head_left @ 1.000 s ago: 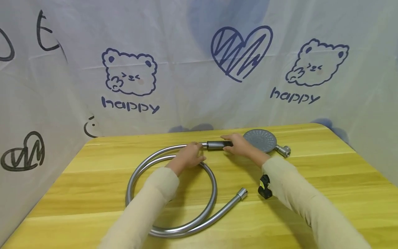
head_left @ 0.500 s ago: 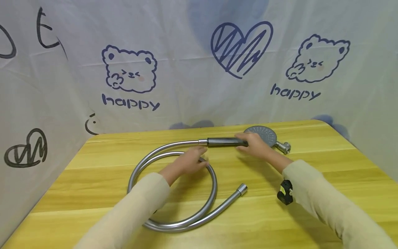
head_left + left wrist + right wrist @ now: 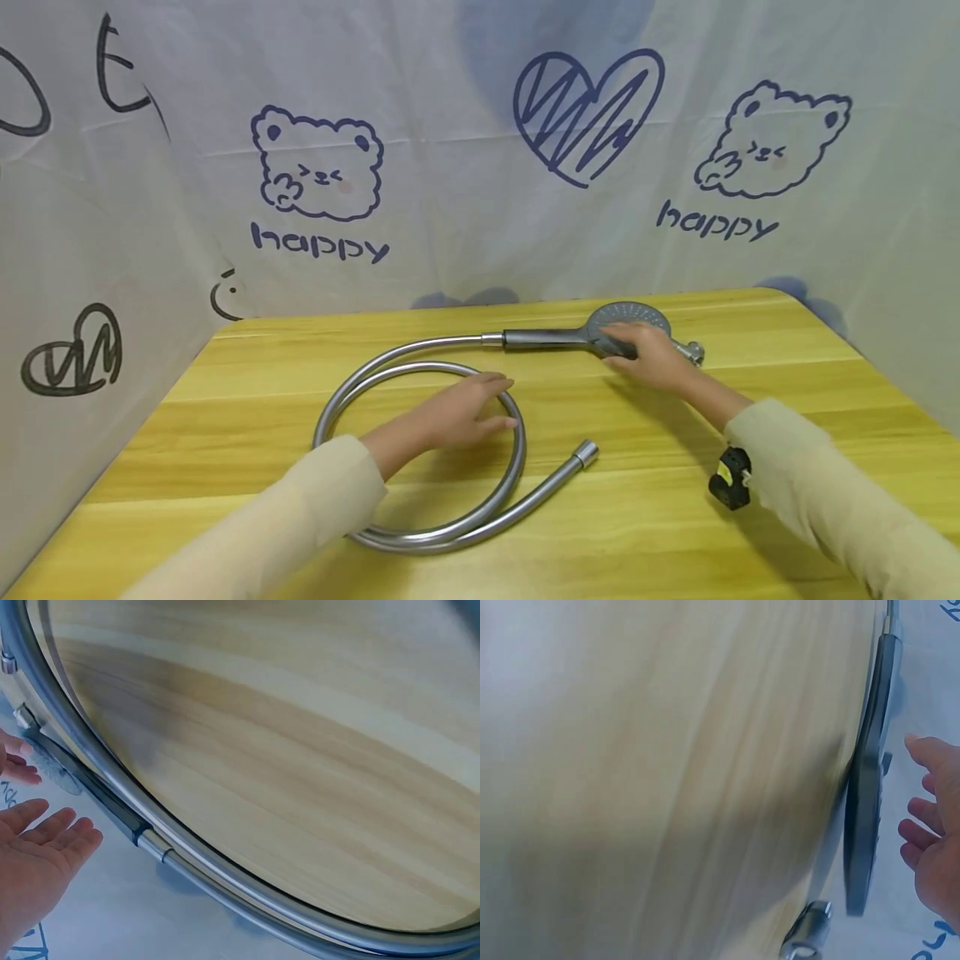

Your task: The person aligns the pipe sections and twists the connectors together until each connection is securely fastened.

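Observation:
A grey hand shower head [image 3: 637,313] lies on the table, its dark handle [image 3: 546,338] joined to a coiled metal shower hose [image 3: 420,367]. Above the right side of the coil is my left hand [image 3: 461,414], fingers extended and holding nothing; the left wrist view shows the palm of this left hand [image 3: 37,862] apart from the hose. My right hand [image 3: 648,354] hovers over the shower head and covers part of its face. In the right wrist view, a gap shows between the right hand [image 3: 939,825] and the shower head [image 3: 864,825].
Behind the right hand, a small chrome fitting [image 3: 693,353] lies beside the shower head, partly hidden. The hose's loose end nut [image 3: 587,452] points right. A wood-grain table [image 3: 675,500] meets a white cloth backdrop [image 3: 450,208] with drawings along its back edge.
My right hand has moved right, from the handle to above the shower head. The left hand has come away from the hose near the handle, nearer to me. The shower head stays put.

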`<action>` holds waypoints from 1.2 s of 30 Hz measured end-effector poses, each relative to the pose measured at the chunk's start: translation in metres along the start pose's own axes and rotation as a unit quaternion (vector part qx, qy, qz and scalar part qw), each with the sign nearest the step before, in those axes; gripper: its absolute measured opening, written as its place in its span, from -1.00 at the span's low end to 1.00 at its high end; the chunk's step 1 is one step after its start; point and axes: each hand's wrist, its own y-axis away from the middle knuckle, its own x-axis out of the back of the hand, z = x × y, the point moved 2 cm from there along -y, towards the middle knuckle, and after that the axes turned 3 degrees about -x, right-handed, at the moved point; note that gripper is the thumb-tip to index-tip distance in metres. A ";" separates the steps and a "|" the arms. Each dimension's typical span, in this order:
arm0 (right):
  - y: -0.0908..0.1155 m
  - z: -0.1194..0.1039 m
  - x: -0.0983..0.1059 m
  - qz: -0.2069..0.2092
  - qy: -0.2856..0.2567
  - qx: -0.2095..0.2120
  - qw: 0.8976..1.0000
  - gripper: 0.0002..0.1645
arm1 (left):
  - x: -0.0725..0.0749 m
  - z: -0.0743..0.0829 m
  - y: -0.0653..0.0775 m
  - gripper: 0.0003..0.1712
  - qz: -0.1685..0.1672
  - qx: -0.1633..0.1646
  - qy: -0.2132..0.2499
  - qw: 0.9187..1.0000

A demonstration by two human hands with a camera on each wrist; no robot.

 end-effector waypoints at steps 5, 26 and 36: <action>0.009 0.009 0.004 0.006 0.006 -0.006 1.000 -0.39 | -0.002 0.006 0.010 -0.33 -0.007 -0.003 0.003 1.000; 0.042 0.063 0.030 0.072 0.027 -0.085 0.993 -0.32 | -0.022 0.026 0.069 -0.11 -0.067 -0.025 0.012 0.997; 0.042 0.077 0.028 0.029 0.042 -0.116 0.992 -0.30 | -0.032 0.025 0.088 0.00 -0.074 -0.040 0.010 0.996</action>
